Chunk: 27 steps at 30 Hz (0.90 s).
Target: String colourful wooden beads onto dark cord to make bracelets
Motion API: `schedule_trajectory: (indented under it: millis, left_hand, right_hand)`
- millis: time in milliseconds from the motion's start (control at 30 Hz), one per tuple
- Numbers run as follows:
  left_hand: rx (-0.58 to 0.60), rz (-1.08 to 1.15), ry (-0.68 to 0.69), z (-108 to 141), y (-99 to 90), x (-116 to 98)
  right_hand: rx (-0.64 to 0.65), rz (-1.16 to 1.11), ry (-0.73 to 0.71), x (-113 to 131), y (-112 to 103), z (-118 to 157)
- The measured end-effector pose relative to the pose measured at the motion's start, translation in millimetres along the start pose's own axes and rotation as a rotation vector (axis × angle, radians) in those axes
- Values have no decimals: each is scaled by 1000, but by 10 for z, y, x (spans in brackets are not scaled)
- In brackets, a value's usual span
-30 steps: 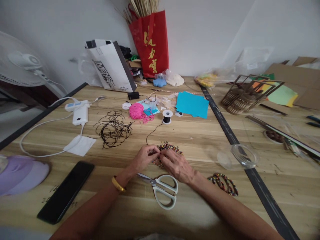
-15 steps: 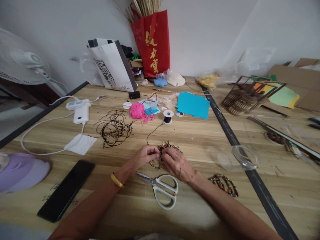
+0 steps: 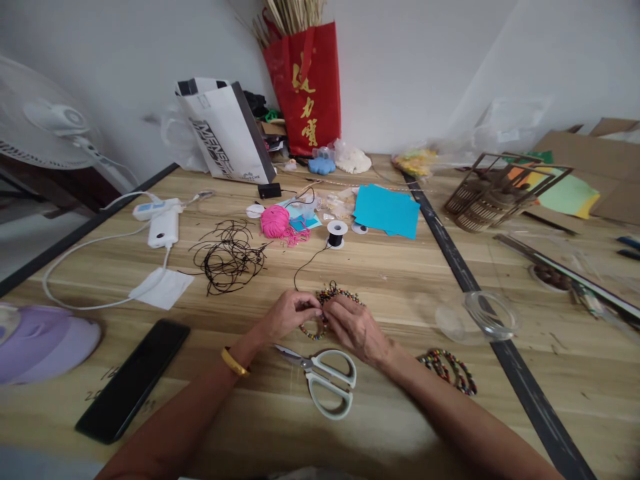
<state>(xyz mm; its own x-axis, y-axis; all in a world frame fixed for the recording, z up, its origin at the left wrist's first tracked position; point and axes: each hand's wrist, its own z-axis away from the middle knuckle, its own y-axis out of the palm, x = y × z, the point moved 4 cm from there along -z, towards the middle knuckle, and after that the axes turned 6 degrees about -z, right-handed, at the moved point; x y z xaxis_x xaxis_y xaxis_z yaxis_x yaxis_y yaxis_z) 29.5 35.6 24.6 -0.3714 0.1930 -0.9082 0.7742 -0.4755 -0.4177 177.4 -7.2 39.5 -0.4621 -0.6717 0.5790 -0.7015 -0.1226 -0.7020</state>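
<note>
My left hand (image 3: 291, 313) is closed in a pinch at a strand of small multicoloured beads (image 3: 314, 333). Right against it, my right hand (image 3: 356, 330) also pinches the strand, fingertips meeting the left ones. More of the beads show beyond the knuckles; the exact grip point is hidden by my fingers. A black cord runs from near my left hand up to a white spool (image 3: 337, 233). Just below the hands lie scissors (image 3: 320, 380) with white handles. Several finished-looking beaded bracelets (image 3: 450, 370) rest by my right forearm.
Left of the hands are a tangle of black cord (image 3: 229, 257), a phone (image 3: 133, 380) and a white power bank (image 3: 163, 223). Pink yarn (image 3: 275, 221) and blue paper sheets (image 3: 386, 210) lie farther back. A clear plastic container (image 3: 490, 315) stands to the right.
Hardly anything differs. My fingers shift very slightly at the beaded strand, and both hands stay in the same place.
</note>
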Motion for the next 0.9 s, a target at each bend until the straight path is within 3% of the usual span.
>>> schedule_trajectory:
  millis: [333,533,700,900]
  left_hand:
    - [67,-2,79,4,3,0]
    - [11,-18,31,5,37,-3]
    - [-22,86,-32,5,26,38]
    - [3,290,-72,-18,54,53]
  right_hand:
    - [-54,-291,175,-34,-26,-36]
    - [-70,-367,264,-99,7,-16]
    - [-134,-206,110,-32,-30,-17]
    - [-73,-61,-6,2,-19,-4]
